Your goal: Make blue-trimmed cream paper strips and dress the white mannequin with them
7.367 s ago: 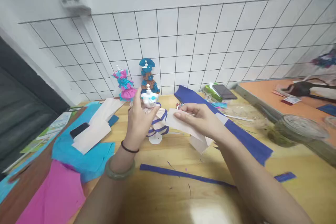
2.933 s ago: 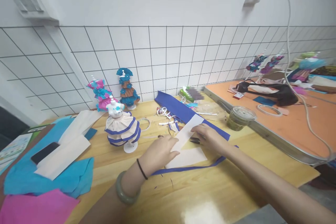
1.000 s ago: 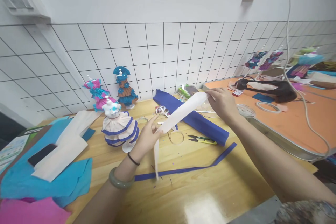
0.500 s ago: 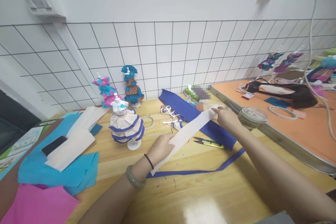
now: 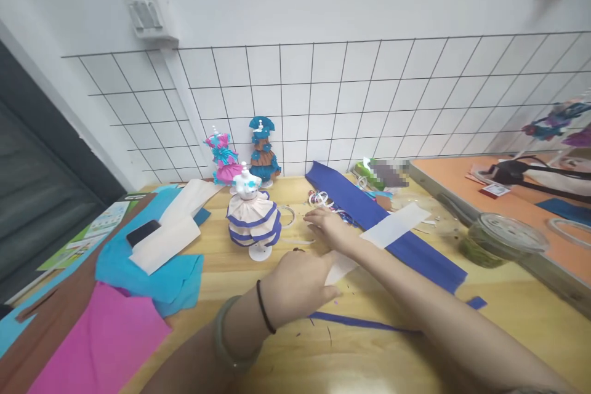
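A pale paper strip [image 5: 396,225] lies slantwise across a wide blue paper sheet [image 5: 355,197], its near end at my left hand [image 5: 300,286]. My left hand is closed on that end, thumb outstretched; a small dark thing at its far side is too unclear to name. Crossing over the strip, my right hand [image 5: 333,231] reaches left with fingers apart and holds nothing. Just left of it are a tape roll [image 5: 287,217] and a small mannequin in a cream dress with blue bands [image 5: 253,221]. A narrow blue strip [image 5: 355,320] runs below, partly under my right forearm.
Two more dressed mannequins [image 5: 263,151] stand by the wall. Turquoise paper [image 5: 138,268], pink paper [image 5: 101,345] and a phone [image 5: 143,233] lie left. Ribbon curls [image 5: 321,198] lie behind my right hand. A clear round container [image 5: 503,237] sits by the orange board [image 5: 443,175].
My right hand has let go of the strip's far end and moved left across it, toward my left hand. The strip now rests lower, and the view has turned left.
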The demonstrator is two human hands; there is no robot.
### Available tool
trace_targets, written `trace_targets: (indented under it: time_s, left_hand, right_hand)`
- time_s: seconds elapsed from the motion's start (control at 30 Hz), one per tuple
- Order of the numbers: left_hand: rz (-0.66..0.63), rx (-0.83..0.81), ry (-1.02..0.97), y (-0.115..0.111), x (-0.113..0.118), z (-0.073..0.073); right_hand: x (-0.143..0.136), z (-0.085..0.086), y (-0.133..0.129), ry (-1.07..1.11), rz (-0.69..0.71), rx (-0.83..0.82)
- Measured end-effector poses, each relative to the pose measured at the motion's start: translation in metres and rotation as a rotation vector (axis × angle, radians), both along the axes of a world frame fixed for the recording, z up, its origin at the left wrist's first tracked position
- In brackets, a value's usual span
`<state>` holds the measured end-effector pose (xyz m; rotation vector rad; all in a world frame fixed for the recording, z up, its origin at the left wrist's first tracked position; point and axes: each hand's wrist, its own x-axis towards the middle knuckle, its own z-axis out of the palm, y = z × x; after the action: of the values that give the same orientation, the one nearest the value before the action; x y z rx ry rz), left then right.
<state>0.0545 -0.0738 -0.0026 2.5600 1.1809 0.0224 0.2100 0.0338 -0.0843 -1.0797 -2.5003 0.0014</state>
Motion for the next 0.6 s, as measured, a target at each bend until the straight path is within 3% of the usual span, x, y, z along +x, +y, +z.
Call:
trace_targets:
  time_s: [0.17, 0.33, 0.47, 0.6]
  left_hand:
    - [-0.077, -0.152, -0.224, -0.016, -0.03, 0.034]
    - [-0.068, -0.198, -0.269, -0.018, -0.059, 0.061]
    - [0.074, -0.166, -0.443, -0.013, -0.075, 0.067]
    - [0.304, -0.132, -0.679, -0.009, -0.084, 0.066]
  right_hand:
    - [-0.042, -0.009, 0.013, -0.112, 0.038, -0.007]
    - [-0.053, -0.018, 0.014, -0.222, 0.021, -0.018]
    - [-0.048, -0.021, 0.009, -0.257, -0.014, -0.009]
    - [-0.044, -0.024, 0.008, -0.277, -0.064, -0.009]
